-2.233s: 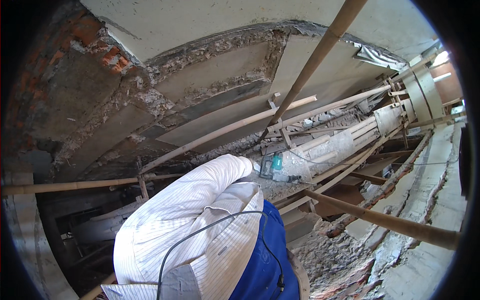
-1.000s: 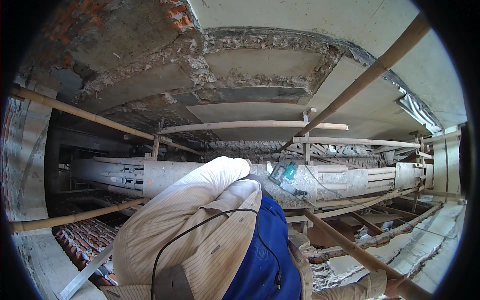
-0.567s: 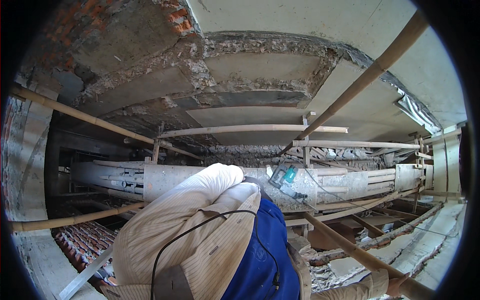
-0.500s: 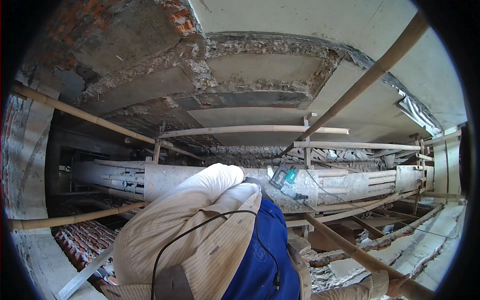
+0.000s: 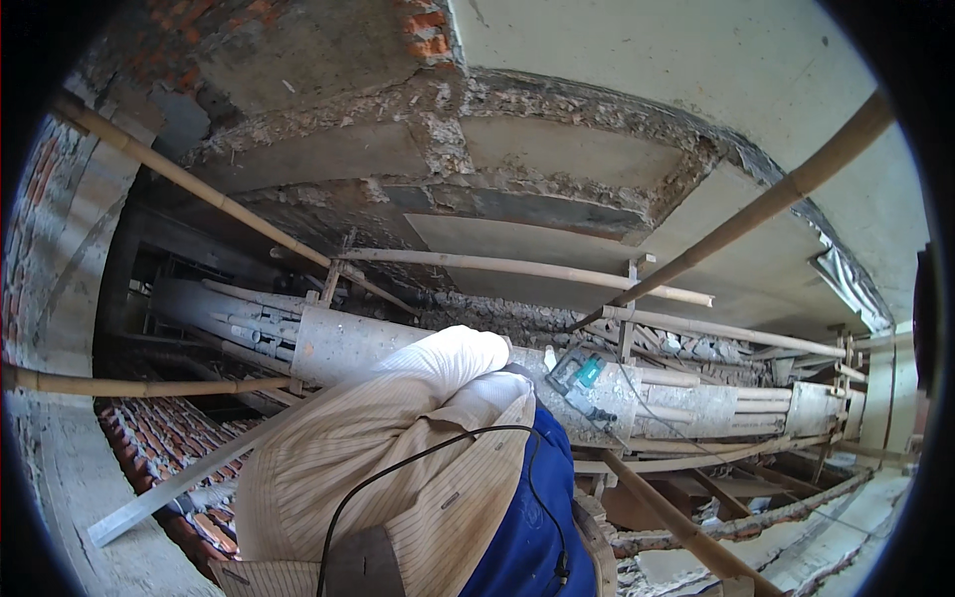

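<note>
Raised in a white glove [image 5: 453, 356] against the grey concrete beam [image 5: 338, 343], near the small grey-and-teal device [image 5: 580, 375] resting on it; grip hidden, cannot tell; other hand out of view; bamboo poles [image 5: 517, 267] overhead.

Building site: bare brick walls [image 5: 40, 199], rough concrete slabs [image 5: 557, 159], bamboo scaffold poles [image 5: 766, 204], rubble [image 5: 517, 318].

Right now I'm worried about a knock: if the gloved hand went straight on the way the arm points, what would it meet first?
Probably the grey concrete-coated pipe bundle: the white-gloved hand sits right in front of it, pointing up and right. Which hand it is, and whether it already touches, cannot be told; depth is unclear.
</note>
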Demonstrator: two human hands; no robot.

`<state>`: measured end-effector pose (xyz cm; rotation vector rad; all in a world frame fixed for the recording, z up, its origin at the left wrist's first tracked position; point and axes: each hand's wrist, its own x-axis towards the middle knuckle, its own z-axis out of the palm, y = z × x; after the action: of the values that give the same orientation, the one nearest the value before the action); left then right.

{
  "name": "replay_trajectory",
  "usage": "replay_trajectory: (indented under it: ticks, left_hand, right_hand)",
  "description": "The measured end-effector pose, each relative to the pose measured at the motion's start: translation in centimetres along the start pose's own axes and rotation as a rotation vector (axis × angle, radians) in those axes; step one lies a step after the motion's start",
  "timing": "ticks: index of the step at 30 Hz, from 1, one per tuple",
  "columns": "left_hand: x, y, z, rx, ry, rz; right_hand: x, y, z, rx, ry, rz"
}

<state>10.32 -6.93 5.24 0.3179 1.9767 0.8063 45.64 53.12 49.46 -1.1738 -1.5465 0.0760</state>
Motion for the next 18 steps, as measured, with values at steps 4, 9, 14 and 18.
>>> replay_trajectory:
  ticks: [4, 9, 14, 18]
  left_hand:
    - [-0.7, -0.8, -0.2, -0.025, 0.042, -0.01]
    - [-2.0, -1.9, -0.6, 0.03, 0.088, 0.044]
    - [-2.4, -1.7, -0.4, -0.069, 0.119, -0.037]
    - [-2.0, -0.6, 0.8, -0.078, 0.121, -0.019]
  right_hand:
    - [-0.2, -0.9, 1.7, 0.023, -0.015, -0.01]
    - [-0.6, -1.8, 3.8, 0.052, -0.02, -0.019]
    - [-1.0, -2.6, 5.6, 0.078, -0.029, -0.022]
    - [-1.4, -2.8, 6.7, 0.091, -0.034, -0.012]
